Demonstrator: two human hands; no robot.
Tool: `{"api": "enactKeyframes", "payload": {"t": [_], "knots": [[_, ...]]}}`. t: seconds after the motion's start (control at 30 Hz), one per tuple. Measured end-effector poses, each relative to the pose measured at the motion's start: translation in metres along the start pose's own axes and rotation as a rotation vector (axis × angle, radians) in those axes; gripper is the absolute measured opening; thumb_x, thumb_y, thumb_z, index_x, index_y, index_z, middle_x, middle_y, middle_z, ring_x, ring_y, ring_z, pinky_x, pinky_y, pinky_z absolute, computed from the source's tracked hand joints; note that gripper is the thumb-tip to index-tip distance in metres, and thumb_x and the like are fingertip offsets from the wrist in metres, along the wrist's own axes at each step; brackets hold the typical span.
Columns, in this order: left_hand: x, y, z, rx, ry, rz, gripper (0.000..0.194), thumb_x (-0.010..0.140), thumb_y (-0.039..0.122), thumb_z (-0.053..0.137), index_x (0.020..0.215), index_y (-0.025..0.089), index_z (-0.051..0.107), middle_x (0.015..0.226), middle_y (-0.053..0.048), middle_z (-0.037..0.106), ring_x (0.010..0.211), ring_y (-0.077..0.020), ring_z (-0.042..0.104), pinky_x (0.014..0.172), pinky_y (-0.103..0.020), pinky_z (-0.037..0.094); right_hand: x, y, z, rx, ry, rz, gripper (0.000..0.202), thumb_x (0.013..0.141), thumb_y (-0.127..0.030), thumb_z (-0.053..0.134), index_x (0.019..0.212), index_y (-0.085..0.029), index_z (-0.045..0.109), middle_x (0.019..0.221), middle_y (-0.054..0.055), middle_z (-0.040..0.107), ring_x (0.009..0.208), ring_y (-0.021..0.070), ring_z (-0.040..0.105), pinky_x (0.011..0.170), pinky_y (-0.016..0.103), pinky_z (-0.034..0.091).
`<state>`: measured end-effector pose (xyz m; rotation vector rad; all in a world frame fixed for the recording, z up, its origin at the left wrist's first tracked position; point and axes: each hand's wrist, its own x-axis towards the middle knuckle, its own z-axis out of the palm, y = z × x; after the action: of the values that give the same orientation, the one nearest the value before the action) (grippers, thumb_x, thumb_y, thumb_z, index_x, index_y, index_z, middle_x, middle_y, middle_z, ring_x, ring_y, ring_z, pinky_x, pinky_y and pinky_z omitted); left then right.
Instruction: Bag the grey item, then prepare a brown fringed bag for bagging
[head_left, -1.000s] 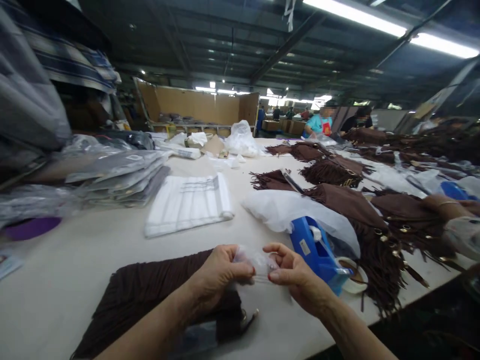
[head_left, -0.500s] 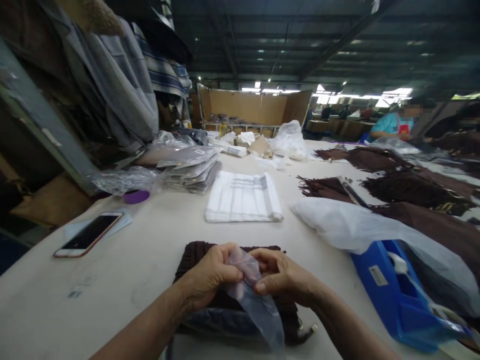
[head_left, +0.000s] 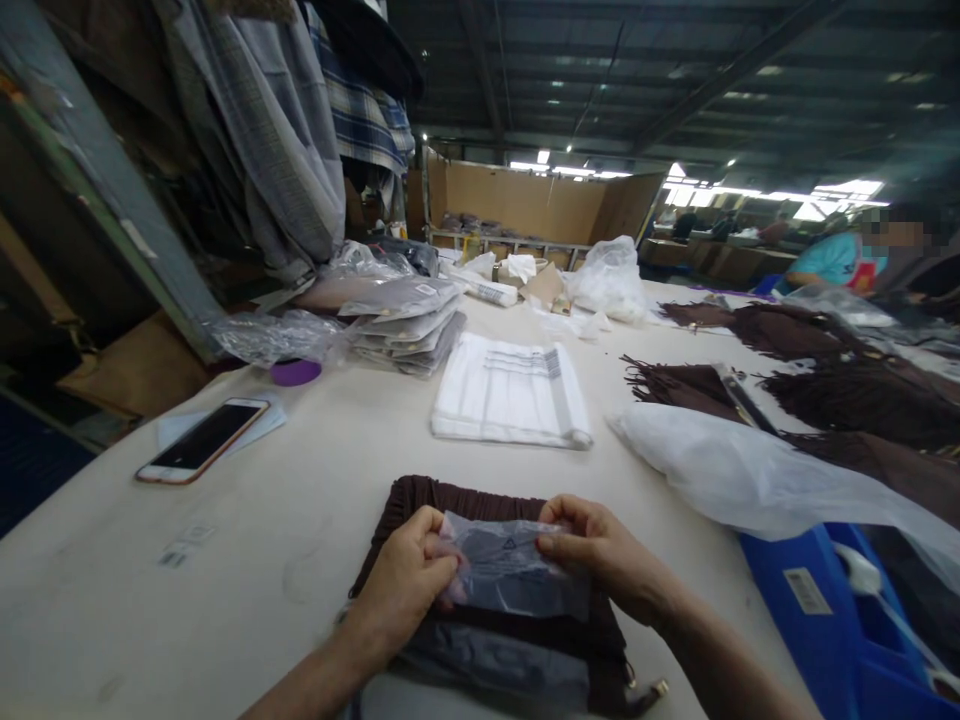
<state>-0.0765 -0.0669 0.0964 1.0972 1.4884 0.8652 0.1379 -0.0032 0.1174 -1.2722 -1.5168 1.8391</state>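
Observation:
A small clear plastic bag (head_left: 510, 570) with a dark triangle mark is stretched between my two hands. My left hand (head_left: 409, 575) pinches its left side, thumb and fingers closed. Its right side is held between the thumb and fingertips of my right hand (head_left: 600, 545). Beneath them a dark brown gathered cloth item (head_left: 465, 490) lies on the table, with a cord and metal-tipped ends at its lower right. Another piece of clear plastic (head_left: 487, 660) covers its near part.
Ahead lies a folded white cloth with grey stripes (head_left: 510, 395). To the left are a phone (head_left: 202, 440), a purple tape roll (head_left: 296, 372) and a stack of bagged items (head_left: 409, 325). On the right are a blue tape dispenser (head_left: 795, 620), a translucent bag (head_left: 720, 470) and brown fringed cloths (head_left: 682, 390).
My hands have moved apart, and the crumpled plastic bag is now spread flat between them. The view has shifted, so the table things appear further right.

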Motion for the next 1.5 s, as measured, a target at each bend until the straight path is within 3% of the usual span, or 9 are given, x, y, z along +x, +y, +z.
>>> {"api": "enactKeyframes", "payload": {"t": [0.07,0.2,0.33,0.43,0.6,0.83,1.0,1.23,1.5], "knots": [[-0.004,-0.01,-0.002,0.304,0.114,0.149,0.015,0.072,0.017,0.046,0.086,0.018,0.043,0.065,0.0,0.059,0.054,-0.0168,0.06,0.049,-0.028,0.049,0.005,0.007,0.002,-0.174,0.098,-0.052,0.019,0.064,-0.029,0.06,0.077,-0.018,0.051,0.06,-0.005,0.05,0.055,0.0093,0.043,0.052,0.023,0.032],[-0.007,-0.023,-0.005,1.005,0.479,0.805,0.043,0.077,0.008,0.045,0.12,0.013,0.045,0.098,-0.014,0.06,0.087,-0.0268,0.061,0.07,-0.041,0.054,0.012,0.017,0.006,-0.597,0.213,-0.157,0.016,0.068,-0.022,0.056,0.084,-0.019,0.057,0.075,0.0,0.058,0.073,0.016,0.053,0.067,0.028,0.038],[0.004,-0.02,0.0,1.128,0.185,1.191,0.028,0.084,0.006,0.04,0.108,0.012,0.055,0.108,-0.013,0.06,0.1,-0.0241,0.055,0.082,-0.036,0.051,0.01,0.019,0.011,-0.732,0.204,-0.192,0.016,0.074,-0.019,0.054,0.09,-0.019,0.055,0.08,0.002,0.062,0.077,0.0175,0.057,0.071,0.029,0.041],[0.016,-0.016,-0.001,1.138,-0.092,1.165,0.021,0.086,0.012,0.046,0.104,0.014,0.057,0.109,-0.011,0.061,0.101,-0.0236,0.055,0.081,-0.035,0.051,0.002,0.023,0.011,-0.892,0.265,-0.292,0.023,0.075,-0.014,0.053,0.097,-0.019,0.053,0.091,0.005,0.061,0.082,0.0187,0.058,0.074,0.031,0.044],[0.025,-0.011,-0.012,1.13,-0.262,1.099,0.027,0.086,0.013,0.048,0.113,0.017,0.054,0.114,-0.01,0.06,0.103,-0.0225,0.054,0.085,-0.035,0.049,-0.015,0.032,0.015,-1.163,0.354,-0.731,0.027,0.081,-0.01,0.045,0.104,-0.021,0.054,0.096,0.008,0.057,0.084,0.0201,0.054,0.072,0.033,0.046],[0.029,-0.006,-0.02,1.116,-0.382,1.056,0.03,0.085,0.011,0.049,0.115,0.017,0.052,0.124,-0.01,0.055,0.112,-0.0248,0.05,0.092,-0.037,0.047,-0.024,0.032,0.015,-0.947,0.046,-0.186,0.042,0.07,-0.007,0.052,0.11,-0.019,0.05,0.103,0.007,0.055,0.094,0.0191,0.054,0.083,0.033,0.044],[0.029,0.004,-0.022,1.089,-0.395,1.057,0.032,0.083,0.011,0.05,0.113,0.02,0.052,0.115,-0.011,0.059,0.104,-0.0217,0.054,0.086,-0.033,0.048,-0.018,-0.002,-0.01,-0.851,0.014,-0.146,0.022,0.074,-0.021,0.058,0.096,-0.022,0.057,0.085,0.002,0.059,0.072,0.0158,0.056,0.066,0.028,0.044],[0.035,0.053,-0.027,0.976,-0.365,1.048,0.029,0.082,0.008,0.046,0.106,0.022,0.055,0.102,-0.006,0.064,0.094,-0.0176,0.057,0.082,-0.027,0.047,0.085,-0.023,-0.053,-1.178,0.353,-0.486,0.017,0.086,-0.019,0.049,0.101,-0.017,0.057,0.1,0.009,0.061,0.088,0.0187,0.059,0.076,0.031,0.047],[0.143,0.045,-0.05,0.888,-0.103,0.948,0.018,0.084,0.01,0.047,0.097,0.015,0.059,0.094,-0.008,0.064,0.09,-0.0183,0.058,0.081,-0.032,0.05,0.172,0.003,-0.065,-1.401,0.224,-0.597,0.023,0.085,-0.005,0.04,0.095,-0.01,0.06,0.091,0.015,0.062,0.084,0.0254,0.054,0.075,0.04,0.044]]}}
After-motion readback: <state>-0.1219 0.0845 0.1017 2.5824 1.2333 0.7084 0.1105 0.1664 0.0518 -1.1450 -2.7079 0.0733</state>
